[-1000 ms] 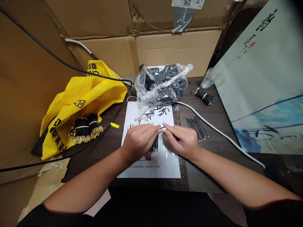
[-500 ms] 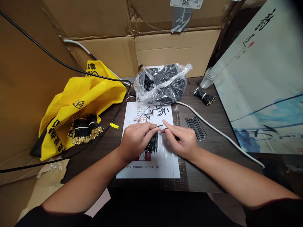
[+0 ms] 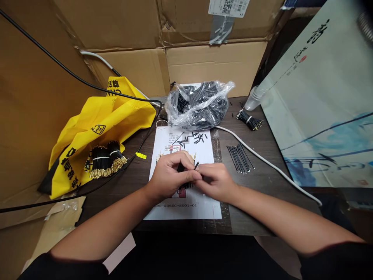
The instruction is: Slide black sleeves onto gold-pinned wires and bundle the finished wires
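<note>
My left hand point(image 3: 170, 173) and my right hand point(image 3: 217, 181) meet over the printed sheet point(image 3: 186, 212), thumbs and fingers pinched together. Between the fingertips a short dark end of a black wire point(image 3: 197, 165) sticks up; the rest of it is hidden by the fingers. A pile of black wires point(image 3: 186, 186) with gold tips lies on the sheet beneath my left hand, largely covered. Beyond my hands, short black tubes point(image 3: 199, 137) are scattered on the paper's upper part. To the right of my right hand, loose black wires point(image 3: 240, 158) lie side by side on the dark table.
A clear plastic bag point(image 3: 199, 105) full of black pieces sits at the back. Tied wire bundles point(image 3: 101, 161) rest on a yellow bag point(image 3: 116, 112) at left; another bundle point(image 3: 250, 119) lies near plastic cups point(image 3: 254, 98). A white cable point(image 3: 268, 159) crosses the right side; cardboard stands behind.
My hands were slightly apart, with a thin black piece poking from the left fingers. Both have come together and lower, and the right fingers have closed in against the left.
</note>
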`<state>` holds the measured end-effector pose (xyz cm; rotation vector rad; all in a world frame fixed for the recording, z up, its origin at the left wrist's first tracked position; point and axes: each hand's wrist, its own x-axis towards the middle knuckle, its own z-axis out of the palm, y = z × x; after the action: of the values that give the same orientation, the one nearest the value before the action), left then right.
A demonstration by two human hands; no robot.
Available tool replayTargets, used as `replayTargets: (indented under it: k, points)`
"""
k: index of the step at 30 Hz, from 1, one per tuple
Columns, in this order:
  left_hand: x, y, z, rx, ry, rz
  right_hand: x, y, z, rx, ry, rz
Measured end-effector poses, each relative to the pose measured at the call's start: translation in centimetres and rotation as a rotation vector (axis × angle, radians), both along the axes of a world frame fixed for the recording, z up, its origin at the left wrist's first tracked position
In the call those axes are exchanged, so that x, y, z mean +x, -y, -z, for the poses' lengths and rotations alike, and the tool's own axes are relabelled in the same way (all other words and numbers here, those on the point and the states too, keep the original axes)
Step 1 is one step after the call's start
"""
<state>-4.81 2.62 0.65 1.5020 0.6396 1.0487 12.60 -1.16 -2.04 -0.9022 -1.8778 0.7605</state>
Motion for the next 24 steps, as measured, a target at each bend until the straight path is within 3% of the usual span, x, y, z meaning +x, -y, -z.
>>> replayTargets:
  k: [3, 7, 11, 24]
  points:
    - [0.0, 0.6, 0.2, -0.135, 0.054, 0.029, -0.4, 0.6, -0.5, -0.055, -0.062, -0.12]
    - [-0.1, 0.6, 0.2, -0.184, 0.049, -0.014, -0.4, 1.2, -1.2, -0.162, -0.176, -0.217]
    - [-0.1, 0.3, 0.3, -0.162, 0.11, -0.001, -0.2, 1.6, -1.4, -0.1, -0.104, -0.246]
    - [-0.4, 0.3, 0.0, -0.217, 0.028, 0.036, -0.3, 2.2, -1.9, -0.036, 0.076, 0.06]
